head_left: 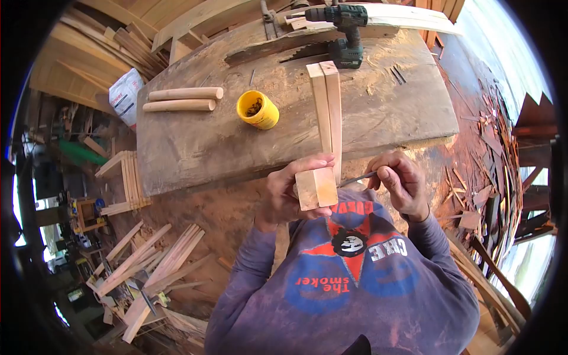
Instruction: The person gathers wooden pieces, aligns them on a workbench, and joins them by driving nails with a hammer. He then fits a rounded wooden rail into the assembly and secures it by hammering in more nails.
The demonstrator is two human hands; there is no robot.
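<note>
Two square wooden bars (329, 112) lie side by side, their far ends on the workbench and their near ends raised over its front edge. My left hand (283, 190) is closed around the near ends, thumb on top and fingers below, with the square end faces towards me. Between the thumb and fingers of my right hand (401, 183) is a thin dark rod (362, 177), pencil-like in shape. Its tip points left and comes right up to the side of the bars.
On the workbench (195, 142) stand a yellow tub (267, 114) of small dark pieces and a cordless drill (348, 29). Two round dowels (183, 99) lie at the left, near a handsaw blade (305, 52) farther back. Wood strips (171, 254) cover the floor.
</note>
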